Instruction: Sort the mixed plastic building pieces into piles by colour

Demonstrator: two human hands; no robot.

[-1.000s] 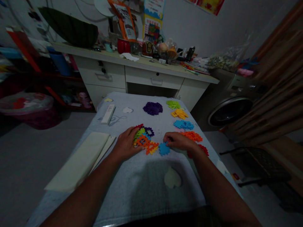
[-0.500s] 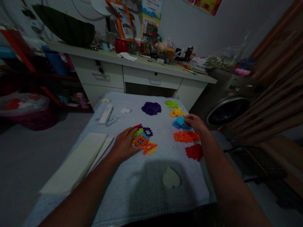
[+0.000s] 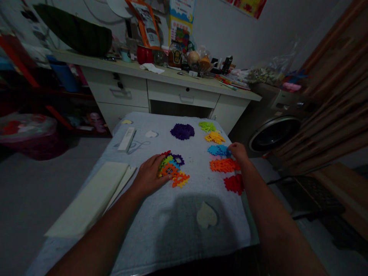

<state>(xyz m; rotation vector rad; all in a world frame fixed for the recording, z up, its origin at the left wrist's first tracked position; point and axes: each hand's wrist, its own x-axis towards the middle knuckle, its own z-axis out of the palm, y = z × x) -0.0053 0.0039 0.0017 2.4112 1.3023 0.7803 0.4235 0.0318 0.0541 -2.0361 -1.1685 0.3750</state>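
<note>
My left hand [image 3: 149, 174] is closed around the left side of a construction of interlocking plastic pieces [image 3: 170, 168] in red, green, blue, purple and orange. Orange and yellow pieces stick out at its lower right, by my thumb. At the right side of the table, my right hand [image 3: 238, 150] has its fingers curled together at the right edge of a pile of blue pieces [image 3: 217, 150]. Whatever its fingertips hold is hidden. Directly below the blue pile lie some pink pieces [image 3: 215, 157] and a row of orange pieces [image 3: 222, 165].
Red pieces [image 3: 234, 184] lie nearest me on the right; yellow [image 3: 214, 137] and green pieces [image 3: 207, 126] lie farther back. A purple pile [image 3: 182, 131] is at back centre. At left are a white box [image 3: 127, 139] and a folded pale sheet [image 3: 89, 197]. A cluttered counter [image 3: 172, 76] stands behind.
My right hand has drawn slightly right to the edge of the blue pile, which now looks flatter. My left hand keeps its hold on the construction. The view has shifted slightly.
</note>
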